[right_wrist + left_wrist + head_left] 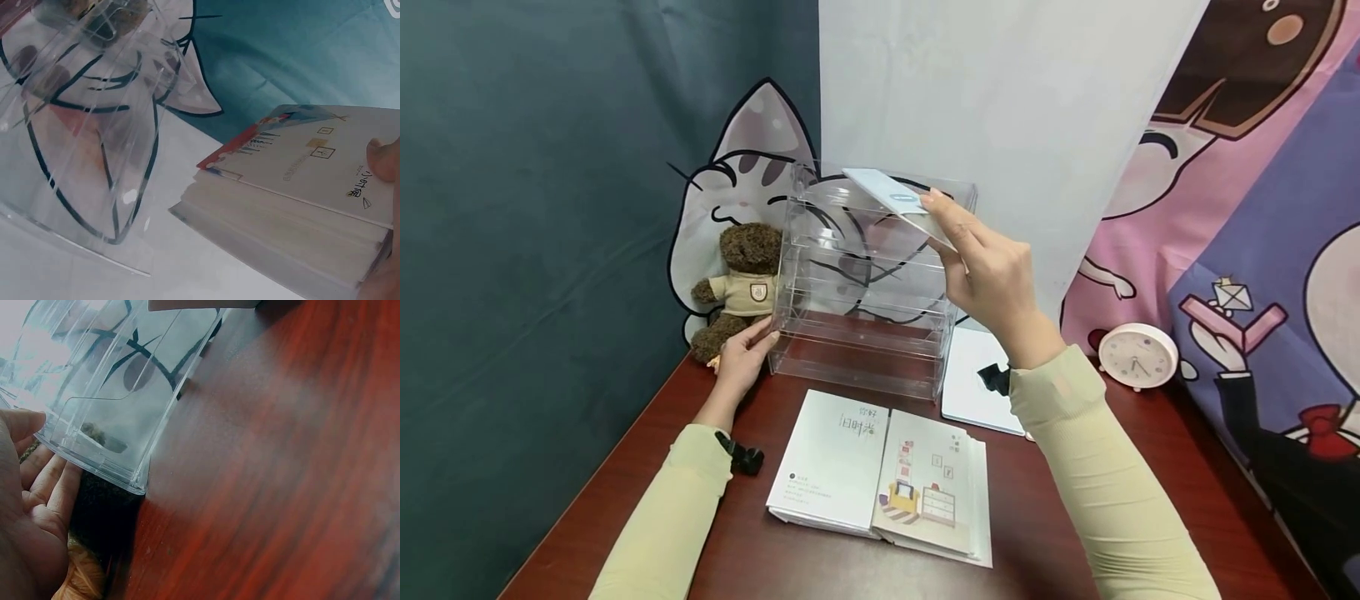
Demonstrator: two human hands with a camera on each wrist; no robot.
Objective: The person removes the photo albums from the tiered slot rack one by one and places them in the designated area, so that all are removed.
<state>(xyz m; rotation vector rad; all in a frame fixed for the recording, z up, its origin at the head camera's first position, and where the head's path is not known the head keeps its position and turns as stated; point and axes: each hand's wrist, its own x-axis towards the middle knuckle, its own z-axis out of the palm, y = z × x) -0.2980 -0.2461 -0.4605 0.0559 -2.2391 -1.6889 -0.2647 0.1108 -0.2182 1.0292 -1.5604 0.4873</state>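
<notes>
A clear plastic rack (857, 333) with several tiers stands at the back of the table. My left hand (743, 358) touches its left side low down, the fingers fairly straight along the outer wall in the left wrist view. Raised before the rack's upper tiers, my right hand (996, 267) grips a thick book (300, 162) with a pale printed cover, held tilted. The thumb presses on the cover; the fingers beneath are mostly hidden. On the table in front of the rack lies an open illustrated book (835, 458), apart from both hands.
A brown teddy bear (748, 287) sits against the rack's left side. Right of the rack lies a white flat book or pad (977, 392). A round pink alarm clock (1138, 357) stands at the right back. Printed curtains hang behind the red-brown table (1037, 517).
</notes>
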